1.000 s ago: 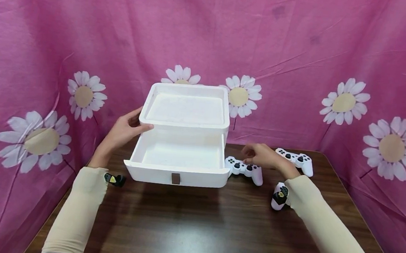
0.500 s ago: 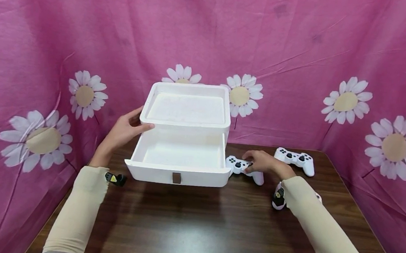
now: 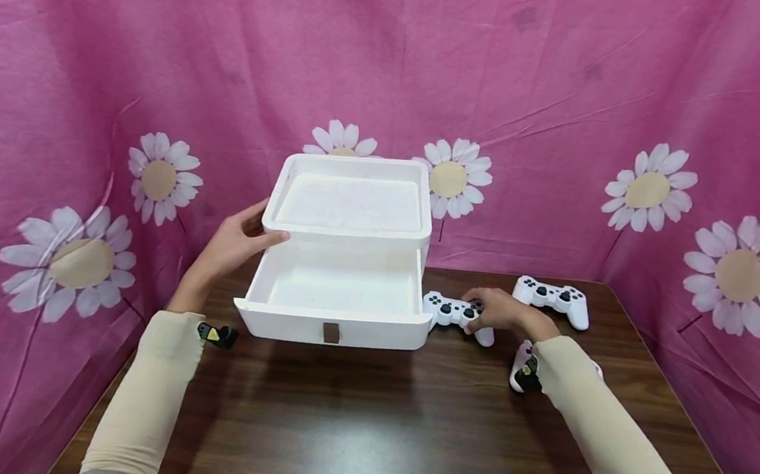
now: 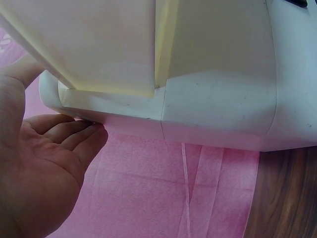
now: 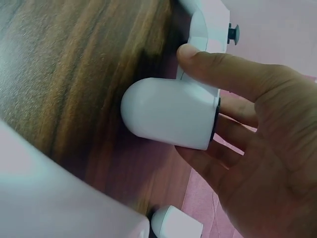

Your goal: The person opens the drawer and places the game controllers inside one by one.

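Note:
A white drawer box stands towards the back of the table with its drawer pulled out. My left hand holds the box's left side, thumb at the front edge; in the left wrist view its fingers lie against the outer wall. Right of the drawer, a white game controller rests on the table. My right hand grips its right end. Up close in the right wrist view, the thumb presses one side of the controller and the fingers reach behind it.
Another white controller lies at the back right of the wooden table. A third controller is partly hidden under my right wrist. A pink flowered cloth hangs behind and at both sides.
My right hand has come down from above the nearest controller and moved to its right end, which it now grips. The left hand stays on the drawer box.

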A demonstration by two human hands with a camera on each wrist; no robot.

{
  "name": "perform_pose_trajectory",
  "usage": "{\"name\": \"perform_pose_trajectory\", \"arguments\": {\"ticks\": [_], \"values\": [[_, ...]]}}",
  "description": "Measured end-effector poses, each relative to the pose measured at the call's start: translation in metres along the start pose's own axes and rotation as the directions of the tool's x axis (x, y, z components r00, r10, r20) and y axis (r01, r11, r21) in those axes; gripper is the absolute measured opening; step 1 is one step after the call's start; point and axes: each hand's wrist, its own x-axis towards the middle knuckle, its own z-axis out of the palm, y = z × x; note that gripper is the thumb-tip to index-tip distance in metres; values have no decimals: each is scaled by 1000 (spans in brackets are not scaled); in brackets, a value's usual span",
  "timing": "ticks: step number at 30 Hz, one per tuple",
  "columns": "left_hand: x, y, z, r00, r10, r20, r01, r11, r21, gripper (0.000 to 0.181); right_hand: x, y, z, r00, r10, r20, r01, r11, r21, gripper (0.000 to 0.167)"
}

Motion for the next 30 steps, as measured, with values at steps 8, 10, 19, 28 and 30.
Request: {"name": "perform_pose_trajectory", "arguments": {"ticks": [8,10,19,28,30], "values": [[-1,0,1,1000,8,-8,-8,1000,11,84,0,3,5,1000,2,-30,-2,1000,4,74],[-1,0,1,1000,9,-11,-9,1000,9,84,0,3,5,999,13,-32,-13,1000,15,72],[1,-2,2,1000,11,-7,-11,1000,5,84,0,1,6,998,29,-47,-28,999,20,70],[2,-3,1,1000,5,-7,-5,1000,11,84,-2,2,4,997,31,-75,-29,999,28,71],[2,-4,0,1000,5,-7,-5,1000,12,84,-3,2,2,996,36,-76,-33,999,38,71]]}}
